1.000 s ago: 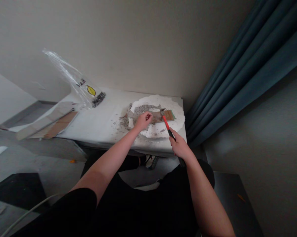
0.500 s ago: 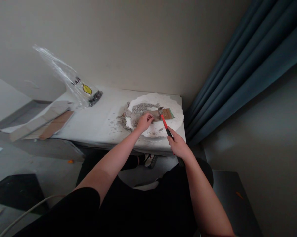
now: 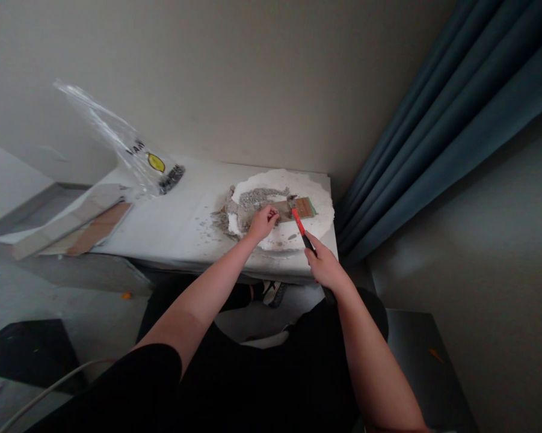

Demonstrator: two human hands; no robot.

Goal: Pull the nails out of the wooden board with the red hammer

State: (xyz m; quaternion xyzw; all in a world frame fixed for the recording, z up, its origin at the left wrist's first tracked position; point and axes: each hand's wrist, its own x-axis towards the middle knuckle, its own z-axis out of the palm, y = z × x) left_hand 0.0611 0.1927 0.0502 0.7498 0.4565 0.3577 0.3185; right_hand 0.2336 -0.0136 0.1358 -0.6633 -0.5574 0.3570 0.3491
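My right hand (image 3: pixel 323 263) is closed round the black grip of a hammer (image 3: pixel 299 221) with a red neck. The hammer's head is down at a flat brown piece (image 3: pixel 305 207) with a greenish right edge. Just left of the head, my left hand (image 3: pixel 264 222) has its fingers curled in a pinch over the dusty part of that piece. What those fingers hold, if anything, is too small to make out. Under both lies a rough-edged white slab (image 3: pixel 325 198). Grey crumbled rubble (image 3: pixel 257 197) covers much of its left half.
The slab rests on a white-covered bench (image 3: pixel 198 234) against the wall. To the left stand a clear plastic bag (image 3: pixel 130 150) with dark bits at its bottom and a brown board (image 3: pixel 98 228). A blue-grey curtain (image 3: pixel 415 120) hangs close on the right. A cable (image 3: pixel 58 385) crosses the floor.
The view has shifted very slightly. Both hands, the hammer and the brown piece stay in nearly the same places.
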